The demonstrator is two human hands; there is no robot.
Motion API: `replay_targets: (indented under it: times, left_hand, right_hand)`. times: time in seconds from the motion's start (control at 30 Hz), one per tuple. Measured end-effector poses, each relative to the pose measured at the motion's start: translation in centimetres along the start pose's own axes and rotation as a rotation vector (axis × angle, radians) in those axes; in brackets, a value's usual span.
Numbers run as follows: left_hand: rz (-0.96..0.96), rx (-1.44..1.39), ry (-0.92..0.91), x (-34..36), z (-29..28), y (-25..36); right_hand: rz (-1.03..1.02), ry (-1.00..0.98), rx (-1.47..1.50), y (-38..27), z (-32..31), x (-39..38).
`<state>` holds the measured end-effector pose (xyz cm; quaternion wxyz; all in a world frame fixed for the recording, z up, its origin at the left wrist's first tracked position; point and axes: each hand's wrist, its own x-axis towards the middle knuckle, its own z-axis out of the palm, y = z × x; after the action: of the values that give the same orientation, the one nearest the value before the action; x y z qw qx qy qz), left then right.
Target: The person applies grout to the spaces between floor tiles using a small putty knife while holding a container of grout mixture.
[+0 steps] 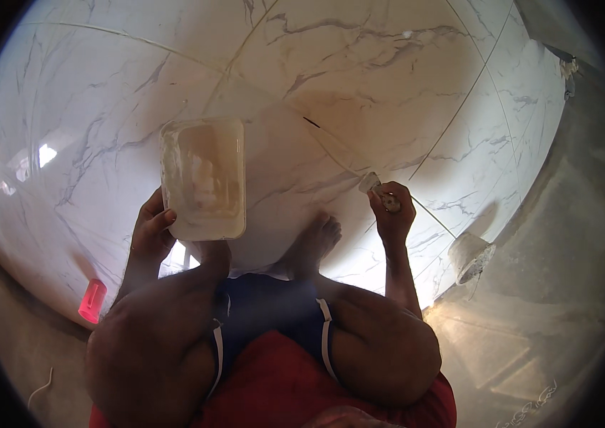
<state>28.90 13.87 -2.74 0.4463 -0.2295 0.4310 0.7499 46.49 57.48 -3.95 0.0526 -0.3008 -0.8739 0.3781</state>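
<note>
My left hand grips the near left edge of a pale, translucent rectangular plastic tub, thumb over the rim. A whitish residue coats the inside of the tub. At the right, my right hand is closed round the handle of a small scraper-like tool, its pale, flat end pointing up and left. The tool's exact kind is hard to make out. Its end is by a joint line in the white marbled floor tiles. Farther along that line shows a short dark stretch.
A whitish bucket-like container stands at the right edge of the tiles. On the lower left edge lies a bright pink plastic piece with a slot. Rough grey concrete borders the tiles. My bare feet rest between the hands.
</note>
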Motion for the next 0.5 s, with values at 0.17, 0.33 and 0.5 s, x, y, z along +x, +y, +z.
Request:
replay_targets:
  times: [0.17,0.33,0.5]
  left_hand:
    - [-0.004,0.006,-0.003,0.0,-0.4,0.0]
    - [0.016,-0.016,0.016,0.0,-0.7,0.2]
    - [0.017,-0.04,0.025,-0.3,-0.5,1.6]
  right_hand:
    - [-0.1,-0.066,0.044,-1.6,2.7,1.5]
    - [-0.239,-0.102,0.025,-5.8,7.6,5.2]
    - [-0.331,-0.073,0.059,-9.8,11.8,9.4]
